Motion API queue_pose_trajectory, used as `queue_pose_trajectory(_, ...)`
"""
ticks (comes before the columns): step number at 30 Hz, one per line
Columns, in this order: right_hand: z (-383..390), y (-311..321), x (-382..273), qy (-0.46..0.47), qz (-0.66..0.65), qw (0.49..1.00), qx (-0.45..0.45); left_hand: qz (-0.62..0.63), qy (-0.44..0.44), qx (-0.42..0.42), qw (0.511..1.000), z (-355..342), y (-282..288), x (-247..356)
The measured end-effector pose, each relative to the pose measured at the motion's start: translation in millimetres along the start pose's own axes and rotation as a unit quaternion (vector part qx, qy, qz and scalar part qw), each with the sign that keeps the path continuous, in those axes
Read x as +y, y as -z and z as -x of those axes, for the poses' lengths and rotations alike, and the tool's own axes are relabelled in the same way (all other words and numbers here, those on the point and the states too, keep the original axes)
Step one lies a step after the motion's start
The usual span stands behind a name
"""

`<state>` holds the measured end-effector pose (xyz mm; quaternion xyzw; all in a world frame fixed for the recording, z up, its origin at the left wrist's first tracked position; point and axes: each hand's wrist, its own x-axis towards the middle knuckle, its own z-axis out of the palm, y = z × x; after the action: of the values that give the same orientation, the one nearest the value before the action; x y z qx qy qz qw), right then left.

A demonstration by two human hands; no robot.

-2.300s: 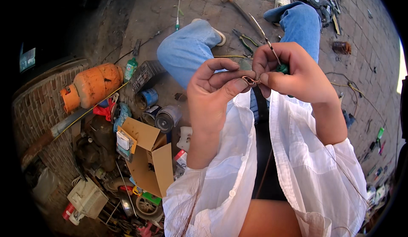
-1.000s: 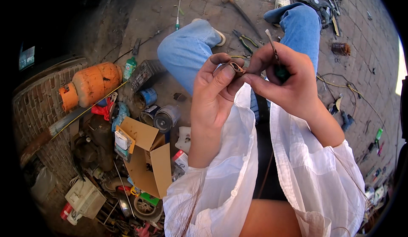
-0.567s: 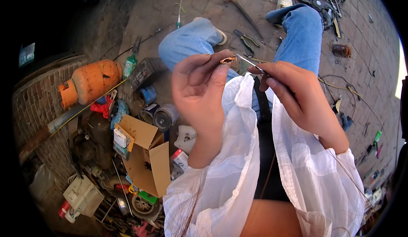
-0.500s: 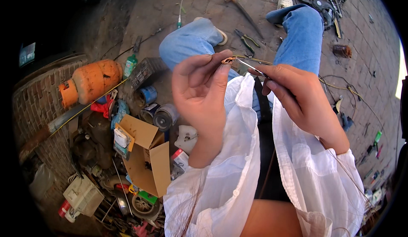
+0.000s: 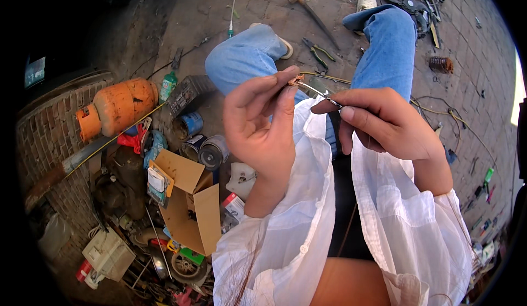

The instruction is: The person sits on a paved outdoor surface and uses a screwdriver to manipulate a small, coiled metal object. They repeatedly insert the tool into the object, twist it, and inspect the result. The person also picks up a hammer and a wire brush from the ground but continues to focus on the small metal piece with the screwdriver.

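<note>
My left hand (image 5: pixel 259 119) pinches a small copper-coloured metal piece (image 5: pixel 296 79) between thumb and fingertips. My right hand (image 5: pixel 384 122) grips a slim silver metal tool (image 5: pixel 313 89) near its dark, shiny middle, and the tool's far end meets the copper piece. The handle is hidden within my fingers. Both hands are raised above my lap, between my jeans-clad legs. Just past them on the paving lie pliers (image 5: pixel 318 53) with yellow and black handles.
A hammer (image 5: pixel 313 12) and thin screwdriver (image 5: pixel 231 26) lie ahead. An orange gas cylinder (image 5: pixel 121 108), cans (image 5: pixel 213 152), a cardboard box (image 5: pixel 206 218) and assorted scrap crowd my left. Metal fan parts (image 5: pixel 411 1), cables (image 5: pixel 453 113) and a rusty coil (image 5: pixel 441 64) sit to the right.
Earlier the tool stood upright in my right fist; it has tilted toward the copper piece. Over the last half second my right fingers have shifted along it, lower ones hanging looser.
</note>
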<state>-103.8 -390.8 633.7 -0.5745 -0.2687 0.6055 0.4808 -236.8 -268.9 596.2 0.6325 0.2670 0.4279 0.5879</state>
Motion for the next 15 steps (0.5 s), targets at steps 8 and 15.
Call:
queue_pose_trajectory(8,-9.1,3.5,6.6,-0.027,-0.100,0.993,-0.052,-0.022,-0.029,-0.004,0.999,1.2,3.5,-2.3)
queue_pose_trajectory(15,-17.5,-23.4,26.8,0.055,-0.015,0.996,0.068,-0.012,-0.003,0.060,0.998,-0.8,-1.7,-15.2)
